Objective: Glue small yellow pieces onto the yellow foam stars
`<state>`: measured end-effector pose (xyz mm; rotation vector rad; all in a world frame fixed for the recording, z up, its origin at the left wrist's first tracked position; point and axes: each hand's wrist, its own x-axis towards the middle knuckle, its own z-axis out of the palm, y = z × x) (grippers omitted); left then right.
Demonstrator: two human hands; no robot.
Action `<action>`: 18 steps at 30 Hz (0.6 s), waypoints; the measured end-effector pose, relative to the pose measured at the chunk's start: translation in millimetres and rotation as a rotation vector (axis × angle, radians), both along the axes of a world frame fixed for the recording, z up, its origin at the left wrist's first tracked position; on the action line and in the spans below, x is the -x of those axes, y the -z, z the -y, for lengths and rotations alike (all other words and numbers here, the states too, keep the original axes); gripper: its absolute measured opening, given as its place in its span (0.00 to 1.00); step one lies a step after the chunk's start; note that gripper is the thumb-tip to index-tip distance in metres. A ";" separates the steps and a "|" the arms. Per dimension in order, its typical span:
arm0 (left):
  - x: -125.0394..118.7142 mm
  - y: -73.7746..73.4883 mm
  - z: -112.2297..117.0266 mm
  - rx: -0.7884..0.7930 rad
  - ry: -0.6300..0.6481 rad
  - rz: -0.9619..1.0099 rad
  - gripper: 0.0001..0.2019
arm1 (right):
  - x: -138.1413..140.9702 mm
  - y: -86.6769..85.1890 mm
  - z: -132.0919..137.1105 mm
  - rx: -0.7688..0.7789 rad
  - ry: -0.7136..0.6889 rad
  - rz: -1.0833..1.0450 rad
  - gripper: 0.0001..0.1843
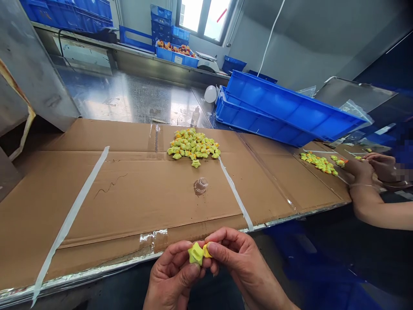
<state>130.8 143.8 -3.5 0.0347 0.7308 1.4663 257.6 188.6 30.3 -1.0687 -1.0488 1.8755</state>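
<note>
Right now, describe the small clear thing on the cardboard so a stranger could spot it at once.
Start at the big cardboard sheet, then find the central pile of yellow-green stars. Just nearer the camera than that pile sits the clear plastic piece, the only see-through, colourless item there.

I'm in a small factory packing room: stacked blue plastic crates (280, 107), a steel worktop (129, 99) covered with taped cardboard (129, 189), a weighing scale (208, 63) by the window (204, 15).
</note>
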 end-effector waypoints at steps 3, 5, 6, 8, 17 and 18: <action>0.1 1.1 -0.9 -0.002 0.004 -0.002 0.15 | 0.5 0.0 -0.2 -0.002 -0.005 0.001 0.12; 0.1 1.9 -1.2 0.003 0.006 0.000 0.15 | 0.5 -0.2 0.1 -0.002 -0.007 0.001 0.12; 0.1 2.2 -1.3 0.006 0.005 0.002 0.15 | 0.4 -0.2 0.2 0.000 -0.009 0.002 0.12; 0.3 2.5 -1.3 0.012 0.003 0.006 0.15 | 0.4 -0.2 0.3 0.002 -0.015 0.000 0.12; -0.2 -2.3 -2.3 0.017 -0.015 0.019 0.15 | 1.7 3.4 -3.9 0.010 -0.012 -0.024 0.13; -0.1 -3.1 -2.2 0.018 -0.019 0.017 0.15 | 1.5 3.6 -4.4 0.006 -0.016 -0.027 0.13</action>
